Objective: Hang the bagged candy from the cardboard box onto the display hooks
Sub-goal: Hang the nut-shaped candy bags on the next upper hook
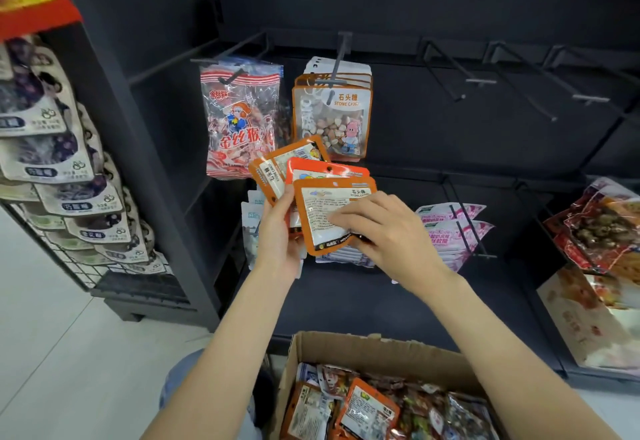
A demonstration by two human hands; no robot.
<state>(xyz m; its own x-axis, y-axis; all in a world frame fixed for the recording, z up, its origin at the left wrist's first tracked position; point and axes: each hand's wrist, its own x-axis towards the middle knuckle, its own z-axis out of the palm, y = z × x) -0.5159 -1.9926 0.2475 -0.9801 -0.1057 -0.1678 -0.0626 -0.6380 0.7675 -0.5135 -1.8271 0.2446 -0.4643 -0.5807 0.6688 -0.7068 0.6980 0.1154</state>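
Overhead, dark matte metal shelving [450, 6] with thin wire display hooks [341, 58] stands on a pale smooth floor [45, 353], glossy stone-candy packs [332, 117] already hanging from one hook. Below, the left hand [277, 235] clasps a fan of flat orange-edged candy bags [311, 176], while the right hand [388, 231] pinches the front bag [332, 211]. More crinkly bags fill the brown cardboard box [363, 353] at the bottom.

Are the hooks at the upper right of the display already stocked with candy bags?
No: the upper-right hooks are bare, while bags hang only on the hooks further left, such as the stone candy bags.
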